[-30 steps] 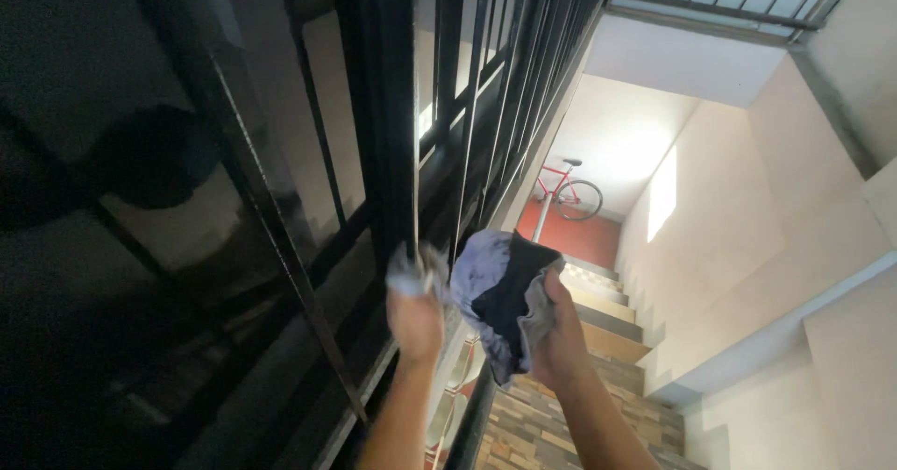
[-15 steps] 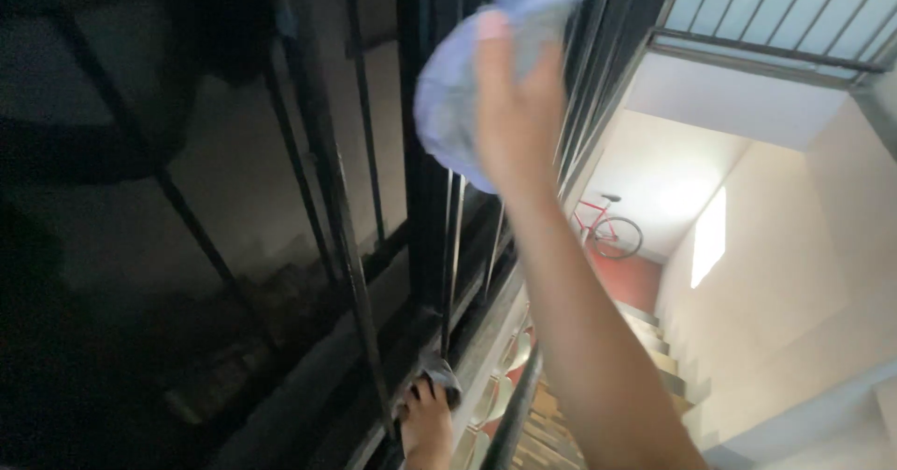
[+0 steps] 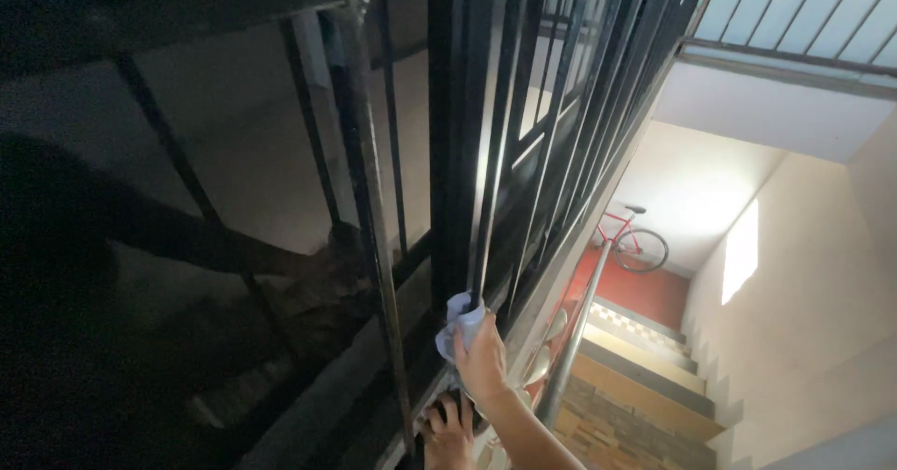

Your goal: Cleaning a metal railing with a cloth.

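My right hand (image 3: 483,358) presses a pale blue cloth (image 3: 461,322) around the lower part of a black metal railing bar (image 3: 488,152). The cloth wraps the bar just above my fingers. My left hand (image 3: 448,431) is lower down, at the bottom edge of the view, gripping the base of the black railing (image 3: 374,246) near its bottom rail. Part of the left hand is cut off by the frame edge.
A grey handrail (image 3: 575,330) slopes down beside brick-patterned stairs (image 3: 635,386). A red bicycle (image 3: 635,241) stands on the red landing below. White walls (image 3: 813,320) enclose the stairwell on the right. Dark stairs lie behind the bars at left.
My right hand with the cloth has come down from high up on the bars to the lower part of a bar. The left hand stays low at the railing base.
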